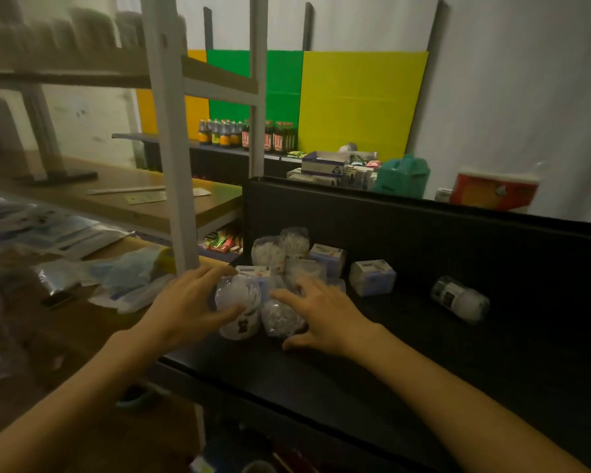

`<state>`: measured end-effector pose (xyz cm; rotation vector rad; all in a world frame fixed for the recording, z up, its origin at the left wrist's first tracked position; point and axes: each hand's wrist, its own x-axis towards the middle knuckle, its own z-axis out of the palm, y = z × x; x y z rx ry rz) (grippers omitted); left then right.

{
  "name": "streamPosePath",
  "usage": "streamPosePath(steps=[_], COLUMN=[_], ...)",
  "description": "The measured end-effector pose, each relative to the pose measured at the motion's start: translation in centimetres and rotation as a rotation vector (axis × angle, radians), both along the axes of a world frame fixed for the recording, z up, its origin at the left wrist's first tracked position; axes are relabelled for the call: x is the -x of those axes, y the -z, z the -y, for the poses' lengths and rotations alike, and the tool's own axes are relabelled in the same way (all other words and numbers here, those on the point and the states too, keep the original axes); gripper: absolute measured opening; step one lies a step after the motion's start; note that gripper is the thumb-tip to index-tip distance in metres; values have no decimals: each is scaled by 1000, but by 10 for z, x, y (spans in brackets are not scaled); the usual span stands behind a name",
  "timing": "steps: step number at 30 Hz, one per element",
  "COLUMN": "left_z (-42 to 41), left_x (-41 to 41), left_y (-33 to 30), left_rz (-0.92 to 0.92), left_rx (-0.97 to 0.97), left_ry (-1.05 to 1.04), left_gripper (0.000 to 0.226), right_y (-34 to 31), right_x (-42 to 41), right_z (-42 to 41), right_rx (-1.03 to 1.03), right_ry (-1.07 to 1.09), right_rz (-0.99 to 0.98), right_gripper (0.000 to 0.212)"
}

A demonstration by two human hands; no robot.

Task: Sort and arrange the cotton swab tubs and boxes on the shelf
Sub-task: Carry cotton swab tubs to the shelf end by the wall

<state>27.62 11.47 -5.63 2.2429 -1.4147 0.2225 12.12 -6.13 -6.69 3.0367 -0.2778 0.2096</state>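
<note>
Fingers: your left hand (188, 303) has its fingers (205, 273) spread and cupped round the near-left tub (238, 308), thumb under its front; your right hand (325, 317) lies splayed and flat, fingers relaxed, beside the small tub (280, 317), gripping nothing that I can see.
Head view, task things: tubs and boxes sit bunched at the left end of the black shelf (406, 370); two more tubs (280, 249) stand behind, with a box (328, 256) just beside them.
Strays: one box (372, 277) sits apart to the right, and a tub on its side (459, 298) lies well apart, further right.
Step in hand: you look to be herding the cluster together, early in the sorting; nothing is lined up yet.
Next move: close properly on the near-left tub, stand it upright against the back wall, then fetch the strays.
Hard to make out: the whole picture is dim; tub labels are unreadable, and your right palm hides whatever lies under it.
Cut off: the wooden rack (171, 206) on your left is blurred.
</note>
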Motion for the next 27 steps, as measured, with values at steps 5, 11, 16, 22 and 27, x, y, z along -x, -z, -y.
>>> streamPosePath(steps=[5,11,16,22,27], left_z=[0,-6,-11,-6,5], left_x=[-9,-11,-14,7,41], left_y=[12,17,18,15,14], left_rz=[15,-44,-64,-139,-164], left_rx=[39,88,161,335,316], left_ry=[18,71,171,301,389], left_gripper=[67,65,61,58,61], right_y=[6,-7,-22,-41,-52], right_x=[-1,17,29,60,100], right_z=[-7,-14,-15,-5,8], right_rx=[-75,-282,-553,-738,-751], right_ry=[49,72,119,260,342], right_rz=[59,112,181,198,160], right_gripper=[79,80,81,64,51])
